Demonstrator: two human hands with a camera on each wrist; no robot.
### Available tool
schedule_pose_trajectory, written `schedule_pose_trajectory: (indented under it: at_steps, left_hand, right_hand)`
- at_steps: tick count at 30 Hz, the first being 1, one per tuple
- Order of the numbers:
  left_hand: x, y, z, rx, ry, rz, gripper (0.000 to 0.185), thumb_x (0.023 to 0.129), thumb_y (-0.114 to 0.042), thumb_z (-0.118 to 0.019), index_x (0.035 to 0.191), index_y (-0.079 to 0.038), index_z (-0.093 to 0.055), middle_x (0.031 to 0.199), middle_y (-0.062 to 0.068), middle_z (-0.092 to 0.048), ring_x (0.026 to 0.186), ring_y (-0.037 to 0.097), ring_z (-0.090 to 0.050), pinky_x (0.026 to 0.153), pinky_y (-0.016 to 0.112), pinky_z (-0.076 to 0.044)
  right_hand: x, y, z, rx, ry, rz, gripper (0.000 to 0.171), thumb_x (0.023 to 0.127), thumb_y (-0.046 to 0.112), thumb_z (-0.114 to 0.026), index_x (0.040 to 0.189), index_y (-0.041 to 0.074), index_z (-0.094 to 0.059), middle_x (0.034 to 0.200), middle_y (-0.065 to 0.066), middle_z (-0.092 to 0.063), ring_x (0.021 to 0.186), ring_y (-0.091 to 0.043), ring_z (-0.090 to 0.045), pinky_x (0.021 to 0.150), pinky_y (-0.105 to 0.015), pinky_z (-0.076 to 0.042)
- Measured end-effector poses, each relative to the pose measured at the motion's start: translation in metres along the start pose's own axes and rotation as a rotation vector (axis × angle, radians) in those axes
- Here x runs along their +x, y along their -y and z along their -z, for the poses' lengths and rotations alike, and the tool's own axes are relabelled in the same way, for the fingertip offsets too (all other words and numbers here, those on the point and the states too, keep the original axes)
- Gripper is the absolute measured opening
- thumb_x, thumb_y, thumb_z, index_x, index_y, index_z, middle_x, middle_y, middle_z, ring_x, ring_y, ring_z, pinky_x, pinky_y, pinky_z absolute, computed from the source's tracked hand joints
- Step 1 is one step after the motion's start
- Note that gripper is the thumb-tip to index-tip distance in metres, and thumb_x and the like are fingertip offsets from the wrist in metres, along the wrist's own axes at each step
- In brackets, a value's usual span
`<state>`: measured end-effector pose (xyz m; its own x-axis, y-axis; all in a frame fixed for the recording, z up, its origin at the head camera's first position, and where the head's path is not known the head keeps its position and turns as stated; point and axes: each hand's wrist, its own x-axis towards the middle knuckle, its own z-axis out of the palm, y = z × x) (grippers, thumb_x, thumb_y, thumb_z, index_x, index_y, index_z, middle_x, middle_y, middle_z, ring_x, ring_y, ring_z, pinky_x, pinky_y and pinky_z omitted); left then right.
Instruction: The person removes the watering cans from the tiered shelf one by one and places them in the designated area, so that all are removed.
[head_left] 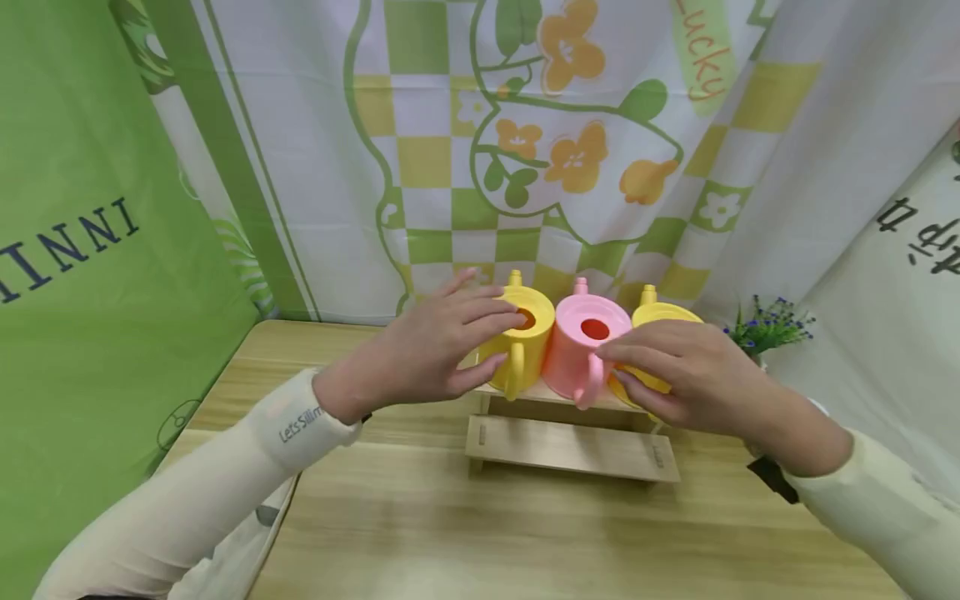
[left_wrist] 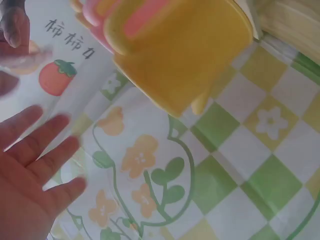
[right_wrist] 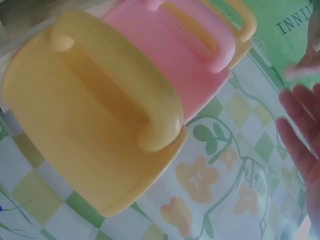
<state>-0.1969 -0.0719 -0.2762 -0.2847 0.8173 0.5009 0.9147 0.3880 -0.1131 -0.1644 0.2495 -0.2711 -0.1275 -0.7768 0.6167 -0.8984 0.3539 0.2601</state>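
Note:
Three handled plastic cups stand upside down in a row on a small wooden rack (head_left: 572, 447): a yellow cup (head_left: 534, 337), a pink cup (head_left: 577, 350) and a second yellow cup (head_left: 667, 317). My left hand (head_left: 480, 337) reaches round the left yellow cup with straight fingers and the thumb near its handle. In the left wrist view the left hand (left_wrist: 35, 170) is spread and apart from the yellow cup (left_wrist: 185, 50). My right hand (head_left: 660, 367) lies over the right yellow cup, fingertips by the pink cup's handle. The right wrist view shows the yellow cup (right_wrist: 95, 115), the pink cup (right_wrist: 175, 50) and blurred straight fingers (right_wrist: 300, 130).
The rack stands at the back of a wooden table (head_left: 525, 533), close to a flowered, checked curtain (head_left: 450, 167). A small plant with blue flowers (head_left: 768, 325) sits at the right. Green cloth (head_left: 90, 250) hangs on the left.

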Motion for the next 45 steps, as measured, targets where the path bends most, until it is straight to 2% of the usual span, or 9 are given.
schedule_pose_trajectory:
  at_steps: [2,5,11,16,20,25,30,35,45]
  left_hand:
    - [0.000,-0.006,0.000,-0.038,-0.075,0.014,0.018,0.093,-0.021,-0.068,0.107,-0.012,-0.074,0.101,-0.003,-0.075,0.090,0.013,-0.068,0.090,0.030,-0.054]
    - [-0.007,-0.016,-0.007,-0.114,-0.125,0.065,0.008,0.091,-0.016,-0.068,0.084,-0.016,-0.074,0.075,-0.009,-0.069,0.062,0.006,-0.055,0.058,0.020,-0.047]
    - [-0.025,-0.034,-0.036,-0.273,-0.126,0.358,0.014,0.091,-0.015,-0.065,0.080,-0.017,-0.072,0.072,-0.011,-0.069,0.065,0.001,-0.061,0.060,0.016,-0.050]
    - [-0.022,-0.032,-0.062,-0.441,-0.128,0.676,0.016,0.094,-0.017,-0.062,0.090,-0.011,-0.076,0.083,-0.003,-0.076,0.078,0.008,-0.069,0.069,0.026,-0.058]
    - [-0.017,-0.025,-0.075,-0.558,-0.125,0.807,0.019,0.097,-0.023,-0.061,0.096,-0.011,-0.076,0.090,-0.002,-0.076,0.084,0.012,-0.070,0.074,0.031,-0.060]
    - [-0.013,-0.026,-0.083,-0.640,-0.144,0.877,0.026,0.098,-0.032,-0.061,0.099,-0.012,-0.078,0.086,0.002,-0.077,0.071,0.009,-0.064,0.066,0.027,-0.054]
    - [-0.008,-0.032,-0.093,-0.739,-0.177,0.902,0.025,0.096,-0.031,-0.066,0.097,-0.010,-0.079,0.088,0.006,-0.078,0.072,0.011,-0.063,0.064,0.024,-0.051]
    - [-0.004,-0.033,-0.100,-0.851,-0.264,0.940,0.023,0.092,-0.026,-0.071,0.102,-0.007,-0.079,0.096,0.009,-0.079,0.087,0.018,-0.072,0.070,0.024,-0.057]
    - [-0.003,-0.035,-0.114,-1.009,-0.359,0.968,0.022,0.086,-0.015,-0.078,0.102,0.001,-0.076,0.096,0.017,-0.077,0.080,0.011,-0.069,0.066,0.020,-0.057]
  right_hand:
    - [-0.005,0.004,0.003,-0.015,-0.022,0.004,0.032,0.103,0.029,-0.049,0.097,0.011,-0.076,0.079,0.004,-0.072,0.068,-0.010,-0.065,0.064,-0.026,-0.054]
    - [-0.019,0.016,0.002,0.012,-0.055,-0.010,0.032,0.103,0.027,-0.051,0.089,0.011,-0.075,0.069,0.008,-0.066,0.057,-0.005,-0.056,0.052,-0.021,-0.048]
    - [-0.063,0.048,-0.010,0.016,-0.218,-0.171,0.037,0.101,0.026,-0.055,0.077,0.006,-0.074,0.060,0.006,-0.063,0.050,-0.005,-0.052,0.047,-0.016,-0.043]
    - [-0.108,0.061,-0.014,0.015,-0.359,-0.570,0.025,0.091,0.011,-0.064,0.068,0.007,-0.071,0.053,0.003,-0.061,0.047,0.001,-0.054,0.045,-0.013,-0.042]
    - [-0.138,0.072,-0.016,0.092,-0.212,-1.054,0.018,0.084,-0.004,-0.065,0.073,0.009,-0.071,0.056,0.006,-0.065,0.048,0.007,-0.055,0.045,-0.010,-0.044]
    - [-0.174,0.064,-0.035,0.137,0.089,-1.420,0.018,0.094,0.014,-0.063,0.102,0.000,-0.072,0.086,-0.013,-0.076,0.066,0.007,-0.059,0.056,-0.017,-0.051]
    - [-0.197,0.050,-0.050,0.518,0.151,-1.589,0.046,0.103,0.016,-0.054,0.133,-0.017,-0.049,0.117,-0.035,-0.065,0.080,-0.003,-0.067,0.069,-0.029,-0.062]
    - [-0.196,0.044,-0.062,0.754,0.148,-1.625,0.055,0.106,0.022,-0.050,0.140,-0.020,-0.039,0.127,-0.040,-0.058,0.089,-0.012,-0.071,0.076,-0.032,-0.062]
    - [-0.195,0.045,-0.071,0.664,0.194,-1.660,0.050,0.103,0.019,-0.055,0.135,-0.018,-0.047,0.116,-0.031,-0.066,0.080,-0.008,-0.067,0.071,-0.029,-0.062]
